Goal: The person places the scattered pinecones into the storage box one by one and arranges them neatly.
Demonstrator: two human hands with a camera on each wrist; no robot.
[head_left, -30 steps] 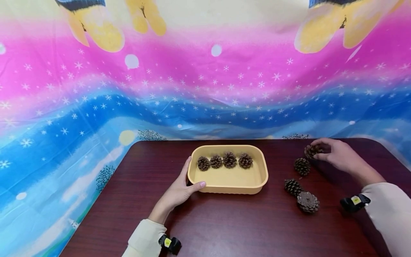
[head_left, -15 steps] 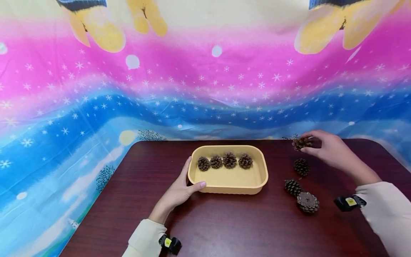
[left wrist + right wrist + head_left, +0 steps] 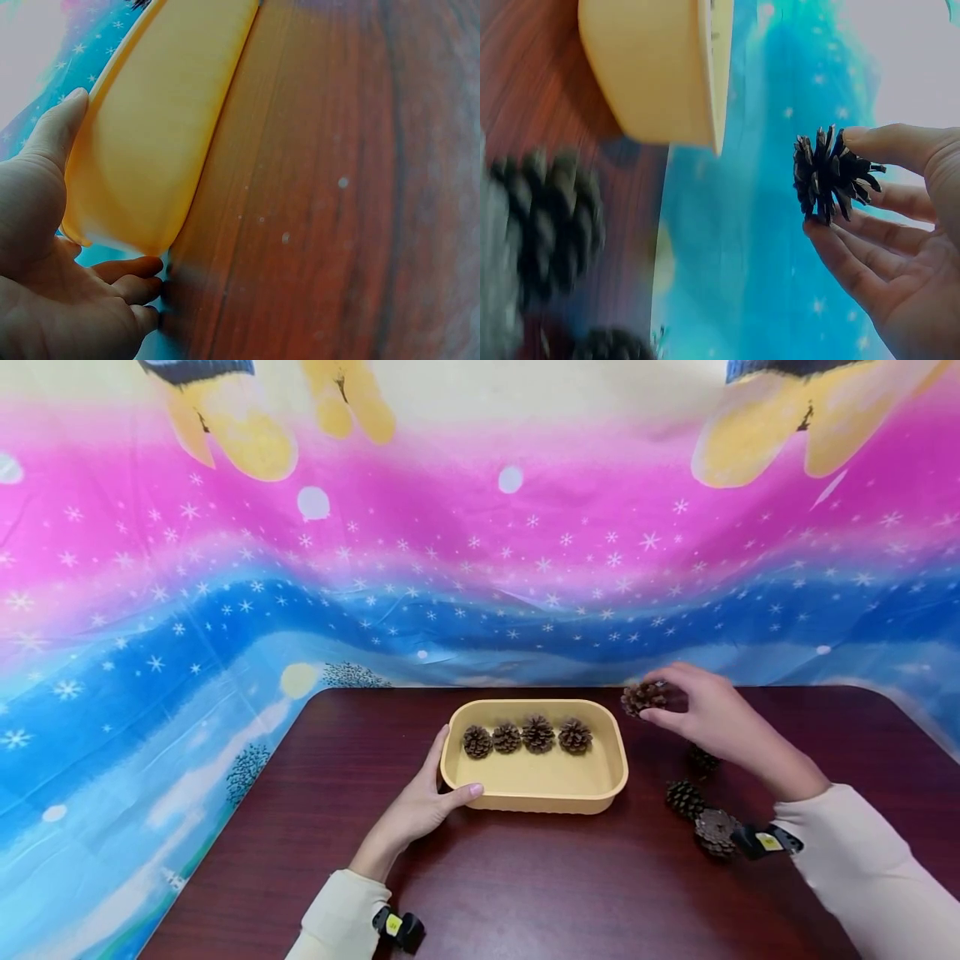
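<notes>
My right hand [image 3: 708,714] pinches a brown pine cone [image 3: 643,698] between thumb and fingertips, raised above the table just right of the yellow plastic container [image 3: 543,799]. In the right wrist view the held pine cone [image 3: 829,176] hangs clear of the container's side wall. Inside the container several pine cones [image 3: 537,734] stand in a row along the back. At the container's left end my left hand [image 3: 416,806] grips the corner, thumb on the front rim and fingers along the side. The left wrist view has its thumb [image 3: 60,131] against the outer wall.
Right of the container, more pine cones lie on the dark red table [image 3: 555,885]: one [image 3: 685,798], a paler one [image 3: 716,832] touching it, and another [image 3: 702,760] partly behind my right hand. A snowflake-patterned cloth [image 3: 480,568] hangs behind the table's back edge.
My right hand has lifted the pine cone off the right side of the table and carried it left toward the container. The left hand and the container stay put.
</notes>
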